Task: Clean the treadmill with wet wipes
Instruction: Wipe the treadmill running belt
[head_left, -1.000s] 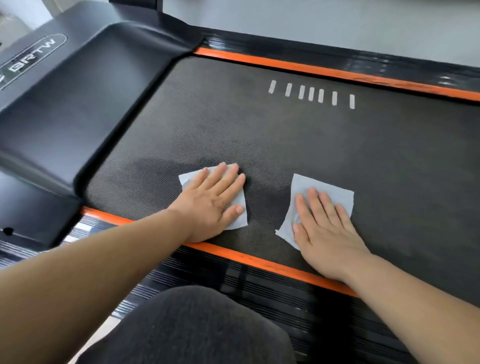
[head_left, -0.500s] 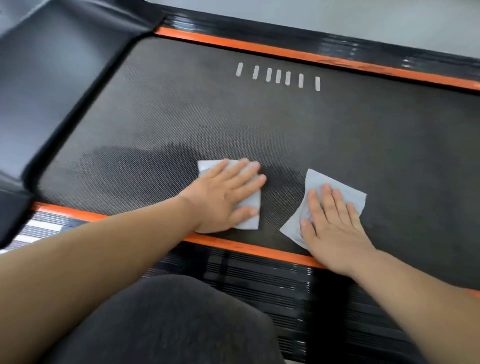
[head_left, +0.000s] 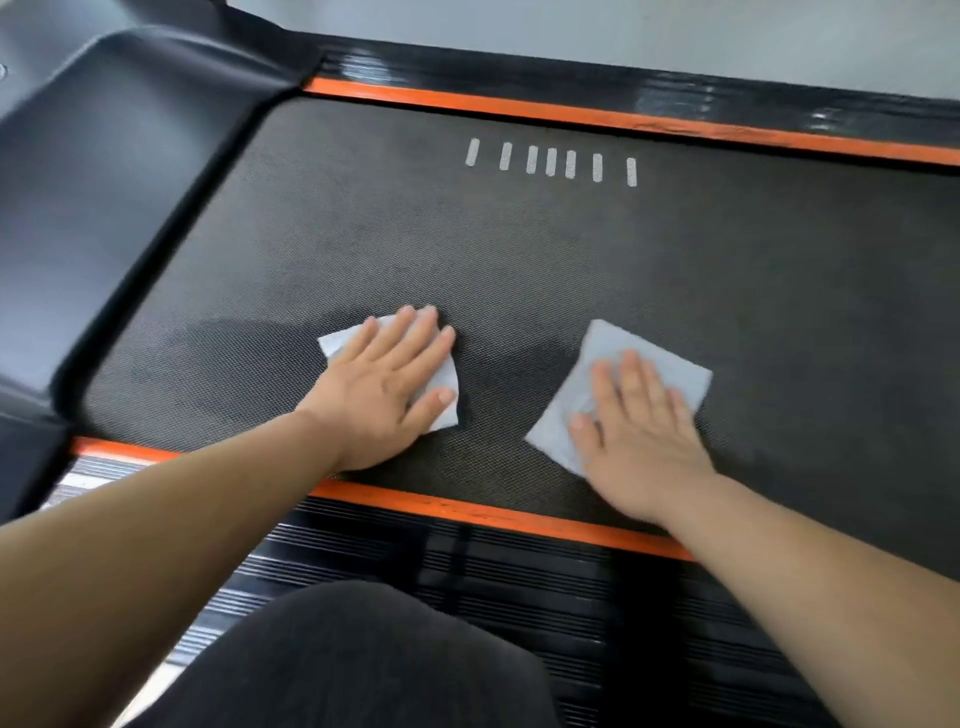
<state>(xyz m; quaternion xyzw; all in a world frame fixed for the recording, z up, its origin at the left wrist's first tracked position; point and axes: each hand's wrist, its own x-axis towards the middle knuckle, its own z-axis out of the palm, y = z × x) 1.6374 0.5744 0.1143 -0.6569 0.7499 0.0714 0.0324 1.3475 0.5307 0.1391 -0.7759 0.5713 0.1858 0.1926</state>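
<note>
1. Left hand (head_left: 387, 382): flat, fingers spread, palm down, pressing left wipe (head_left: 447, 382) onto belt (head_left: 519, 260); nothing grasped.
2. Right hand (head_left: 636, 428): flat, likewise pressing right wipe (head_left: 613, 345); released, arm extended.

Matt woven belt, glossy plastic trim, soft wipes

Treadmill belt (head_left: 519, 260) finely textured, matt, darker damp sheen left of left hand (head_left: 387, 387). Wipes (head_left: 649, 358) under both palms: thin, soft, slightly crumpled nonwoven. Orange strip (head_left: 467, 512) nearside of hands smooth; ribbed side rail (head_left: 519, 582) glossy plastic. Motor cover (head_left: 104, 182) far left smooth satin plastic.
</note>
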